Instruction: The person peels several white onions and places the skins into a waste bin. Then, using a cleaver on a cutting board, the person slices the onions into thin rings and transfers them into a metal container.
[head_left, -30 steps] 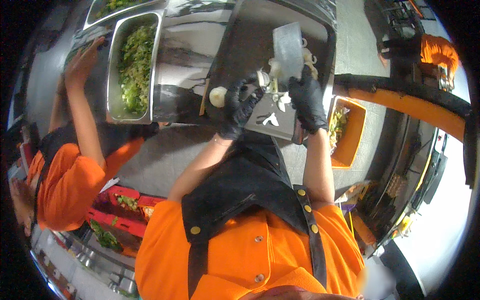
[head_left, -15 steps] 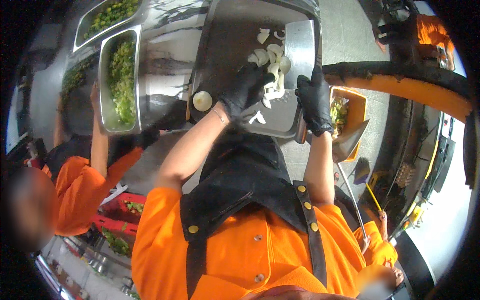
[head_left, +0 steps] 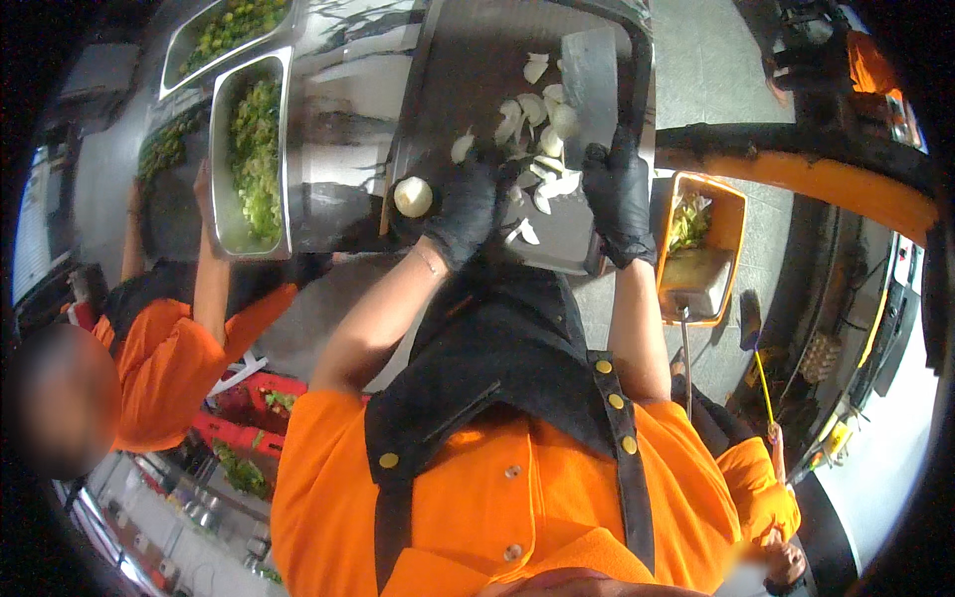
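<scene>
Both my hands wear black gloves. My right hand [head_left: 619,194] is closed round the handle of a cleaver [head_left: 589,95], whose broad blade lies along the right side of a dark tray [head_left: 637,60]. Sliced white onion [head_left: 537,111] is scattered in the tray, left of the blade and between my hands. My left hand [head_left: 466,207] is low over the tray's left part, apparently with its fingers extended, though dark glove and dark tray blend. One onion slice [head_left: 463,147] lies just past its fingertips. A peeled onion [head_left: 412,197] sits beside that hand at the tray's left edge.
Two metal pans, one of chopped pale-green vegetable [head_left: 254,164] and one of green pieces [head_left: 231,30], stand at left. A co-worker [head_left: 164,378] is beside them. An orange bin [head_left: 731,249] with scraps and a long-handled dustpan [head_left: 694,284] are at right, near another person [head_left: 761,488].
My left hand has drawn back leftward from the onion slices, and a slice now lies near its fingertips. The cleaver stays in my right hand. The dustpan at right has moved into the bin.
</scene>
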A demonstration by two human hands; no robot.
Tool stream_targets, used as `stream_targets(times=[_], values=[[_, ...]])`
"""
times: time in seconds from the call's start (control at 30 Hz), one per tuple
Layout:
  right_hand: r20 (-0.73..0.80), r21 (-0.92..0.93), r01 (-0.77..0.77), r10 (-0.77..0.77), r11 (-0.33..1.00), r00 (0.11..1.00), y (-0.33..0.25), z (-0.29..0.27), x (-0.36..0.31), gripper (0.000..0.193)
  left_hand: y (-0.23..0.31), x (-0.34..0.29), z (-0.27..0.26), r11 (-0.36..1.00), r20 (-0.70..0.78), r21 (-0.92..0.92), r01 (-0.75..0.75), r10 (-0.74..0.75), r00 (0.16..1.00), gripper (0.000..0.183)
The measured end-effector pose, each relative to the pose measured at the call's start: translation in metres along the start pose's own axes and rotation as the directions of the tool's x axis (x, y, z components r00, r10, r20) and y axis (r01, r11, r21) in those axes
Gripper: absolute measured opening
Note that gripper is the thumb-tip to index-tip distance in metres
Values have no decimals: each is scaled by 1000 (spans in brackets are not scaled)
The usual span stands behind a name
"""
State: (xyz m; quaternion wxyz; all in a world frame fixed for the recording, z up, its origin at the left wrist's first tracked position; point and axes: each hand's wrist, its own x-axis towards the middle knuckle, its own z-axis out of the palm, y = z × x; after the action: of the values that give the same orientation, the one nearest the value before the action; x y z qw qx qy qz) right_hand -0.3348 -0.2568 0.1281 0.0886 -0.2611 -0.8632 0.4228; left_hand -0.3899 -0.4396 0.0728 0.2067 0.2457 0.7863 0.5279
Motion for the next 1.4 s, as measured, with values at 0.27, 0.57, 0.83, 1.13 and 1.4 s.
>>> stream_targets(times=[0.27, 0.57, 0.83, 1.13, 1.4], values=[[343, 34, 67, -75, 997, 937, -19, 30, -9, 22, 18, -28, -33, 995, -416, 42, -91, 100, 904, 42], [141, -92, 159, -145, 983, 979, 19, 61, -32, 26, -10, 2, -72, 668, -143, -711, 219, -442, 885, 34], [139, -243, 147, -115, 959, 984, -16, 24, -19, 24, -57, 9, -18, 791, -263, 608, 70, 117, 958, 34], [309, -273, 197, -108, 941, 945, -33, 47, -29, 30, -22, -1, -16, 965, -217, -205, 166, -210, 953, 25], [257, -314, 197, -116, 929, 959, -17, 89, -31, 32, -45, 6, -5, 943, -305, -324, 79, -184, 934, 23]])
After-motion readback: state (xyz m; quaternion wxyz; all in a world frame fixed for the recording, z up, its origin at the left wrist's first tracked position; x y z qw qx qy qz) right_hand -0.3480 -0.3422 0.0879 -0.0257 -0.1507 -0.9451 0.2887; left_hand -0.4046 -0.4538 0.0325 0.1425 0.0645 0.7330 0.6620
